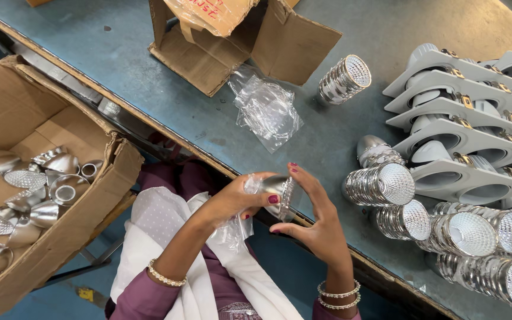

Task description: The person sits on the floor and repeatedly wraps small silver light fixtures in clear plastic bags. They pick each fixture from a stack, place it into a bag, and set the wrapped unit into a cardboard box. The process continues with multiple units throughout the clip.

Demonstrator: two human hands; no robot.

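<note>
A shiny silver cone-shaped reflector [280, 191] sits between both hands, partly inside a clear plastic bag [234, 228] that hangs down from it. My left hand [237, 200] grips the bag and the reflector's narrow end. My right hand [315, 220] holds the reflector's wide rim with fingertips. Both hands are just in front of the table's near edge, above my lap.
Stacks of nested silver reflectors [380, 185] lie on the blue-grey table [120, 53] to the right, beside stacked white square lamp housings [457, 112]. Empty clear bags [266, 109] lie near an open cardboard box [220, 41]. At left, a cardboard box [60, 237] holds several loose reflectors.
</note>
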